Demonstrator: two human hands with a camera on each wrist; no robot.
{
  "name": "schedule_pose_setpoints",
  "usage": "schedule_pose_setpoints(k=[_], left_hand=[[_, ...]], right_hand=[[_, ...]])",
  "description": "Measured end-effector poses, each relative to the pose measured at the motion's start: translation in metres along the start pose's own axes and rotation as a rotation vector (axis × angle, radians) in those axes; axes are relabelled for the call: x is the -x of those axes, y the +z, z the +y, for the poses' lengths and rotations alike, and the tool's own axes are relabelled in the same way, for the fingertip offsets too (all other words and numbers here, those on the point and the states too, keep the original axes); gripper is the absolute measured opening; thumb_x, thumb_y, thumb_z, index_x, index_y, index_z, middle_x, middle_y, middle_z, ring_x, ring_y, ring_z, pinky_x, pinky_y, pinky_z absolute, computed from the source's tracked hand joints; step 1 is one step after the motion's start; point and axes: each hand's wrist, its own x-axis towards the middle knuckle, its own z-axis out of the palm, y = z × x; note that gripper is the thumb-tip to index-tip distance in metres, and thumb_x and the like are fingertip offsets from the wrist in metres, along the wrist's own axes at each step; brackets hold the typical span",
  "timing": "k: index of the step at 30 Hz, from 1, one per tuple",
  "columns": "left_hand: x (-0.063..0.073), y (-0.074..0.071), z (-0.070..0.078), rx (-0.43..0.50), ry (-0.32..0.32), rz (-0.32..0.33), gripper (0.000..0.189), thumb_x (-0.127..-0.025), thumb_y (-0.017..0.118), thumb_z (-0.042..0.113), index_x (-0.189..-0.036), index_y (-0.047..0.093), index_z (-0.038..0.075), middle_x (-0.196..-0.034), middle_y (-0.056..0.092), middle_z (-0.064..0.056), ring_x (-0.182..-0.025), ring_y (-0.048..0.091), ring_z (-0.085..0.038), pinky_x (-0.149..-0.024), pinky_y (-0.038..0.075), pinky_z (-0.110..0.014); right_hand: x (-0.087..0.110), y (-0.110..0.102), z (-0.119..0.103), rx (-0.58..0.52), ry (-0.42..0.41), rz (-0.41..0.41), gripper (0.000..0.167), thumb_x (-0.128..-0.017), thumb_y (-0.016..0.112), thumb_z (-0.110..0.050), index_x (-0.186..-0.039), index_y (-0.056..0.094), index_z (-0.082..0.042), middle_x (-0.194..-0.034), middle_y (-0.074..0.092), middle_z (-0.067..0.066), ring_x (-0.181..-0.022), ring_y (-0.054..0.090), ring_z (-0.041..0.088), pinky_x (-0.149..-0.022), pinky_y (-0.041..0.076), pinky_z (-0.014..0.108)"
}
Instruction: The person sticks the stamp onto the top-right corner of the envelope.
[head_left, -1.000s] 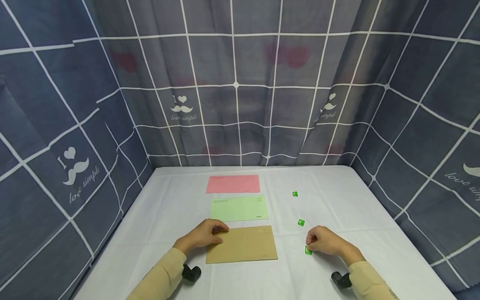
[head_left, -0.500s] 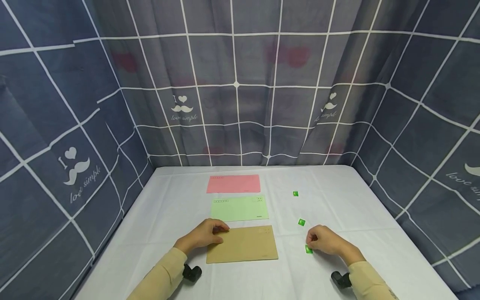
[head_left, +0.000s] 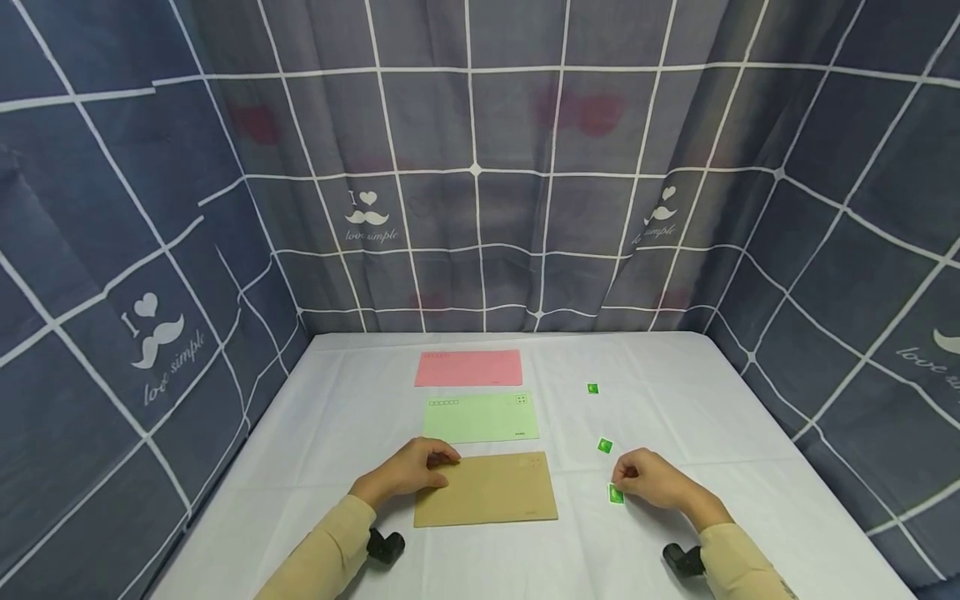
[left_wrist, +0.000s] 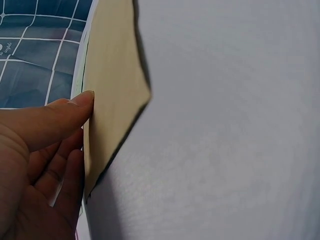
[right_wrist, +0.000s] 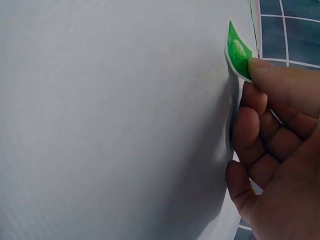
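A brown envelope (head_left: 487, 492) lies nearest on the table, face up. My left hand (head_left: 408, 471) rests at its left end, the thumb (left_wrist: 75, 107) laid on the paper near the edge and the other fingers relaxed along it. To the right of this envelope, my right hand (head_left: 656, 479) pinches a corner of a small green stamp (right_wrist: 239, 52) between thumb and index finger. That stamp appears slightly bent and tilted up in the right wrist view. Farther back lie a second green stamp (head_left: 604, 446) and a third stamp (head_left: 592, 388).
A light green envelope (head_left: 480, 417) and a pink envelope (head_left: 468, 367) lie in a column behind the brown one. White cloth covers the table (head_left: 315, 400). A dark checked curtain (head_left: 510, 208) encloses the back and both sides.
The right fingertips have shifted slightly upward with the stamp, and more of its green face shows. The left hand and the envelopes stay as they were.
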Motion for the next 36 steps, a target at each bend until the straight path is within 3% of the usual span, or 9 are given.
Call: schedule_pose_setpoints(k=[23, 36], left_hand=[[0.0, -0.001, 0.003, -0.005, -0.009, 0.007, 0.033, -0.083, 0.078, 0.002, -0.114, 0.072, 0.013, -0.12, 0.07, -0.002, -0.114, 0.063, -0.021, -0.101, 0.052, -0.045], [-0.001, 0.0, 0.001, -0.011, 0.007, 0.005, 0.033, -0.083, 0.079, 0.003, -0.114, 0.072, 0.014, -0.119, 0.071, -0.001, -0.113, 0.064, -0.02, -0.102, 0.052, -0.045]], right_hand=[[-0.012, 0.0, -0.003, -0.155, -0.021, 0.009, 0.005, -0.092, 0.065, -0.004, -0.089, 0.068, -0.003, -0.083, 0.063, 0.002, -0.073, 0.052, 0.009, -0.061, 0.045, 0.021], [-0.023, -0.004, -0.014, -0.22, -0.099, -0.013, 0.007, -0.094, 0.061, -0.003, -0.09, 0.068, 0.0, -0.086, 0.066, 0.005, -0.076, 0.056, 0.007, -0.068, 0.051, 0.023]])
